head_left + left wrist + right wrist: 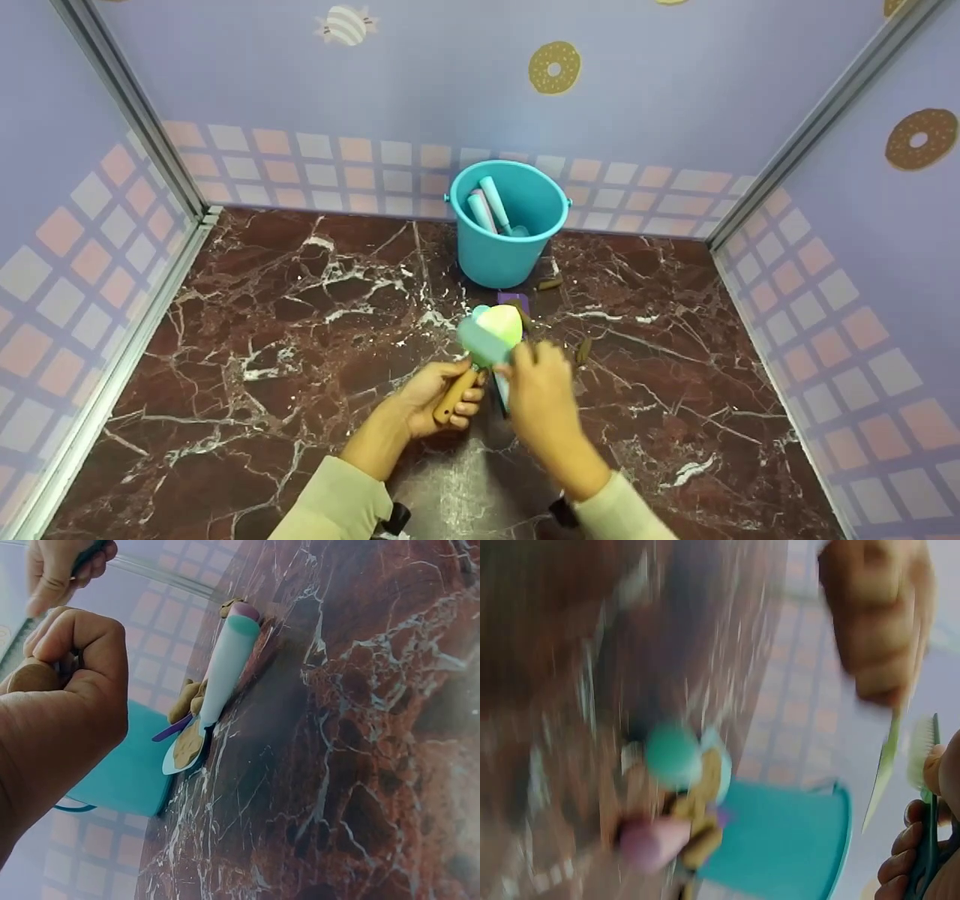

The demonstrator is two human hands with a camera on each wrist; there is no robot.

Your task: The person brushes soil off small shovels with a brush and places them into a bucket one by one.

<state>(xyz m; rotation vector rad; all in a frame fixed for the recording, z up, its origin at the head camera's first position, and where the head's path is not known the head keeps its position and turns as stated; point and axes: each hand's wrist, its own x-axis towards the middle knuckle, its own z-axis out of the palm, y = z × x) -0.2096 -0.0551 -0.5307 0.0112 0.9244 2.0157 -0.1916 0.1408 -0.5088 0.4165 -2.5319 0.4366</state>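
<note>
My left hand [439,396] grips the wooden handle [454,399] of a small trowel, its yellow-green blade [508,321] pointing up and away. My right hand [546,394] holds a dark green brush [928,840], whose pale bristles [921,754] face the blade; in the head view the blurred brush head overlaps the blade's lower part. Below the hands lies a white-handled hand tool [223,675] with brown, mud-like stuff [187,744] in its scoop. The pink handle end [245,611] of another tool shows beside it.
Behind the hands, a turquoise bucket [499,262] stands near the back wall, with several pale-handled tools [493,204] inside. A purple piece [513,301] lies before it. Brown clumps [550,284] are scattered nearby. Patterned walls enclose the marbled surface [300,420] at back and sides.
</note>
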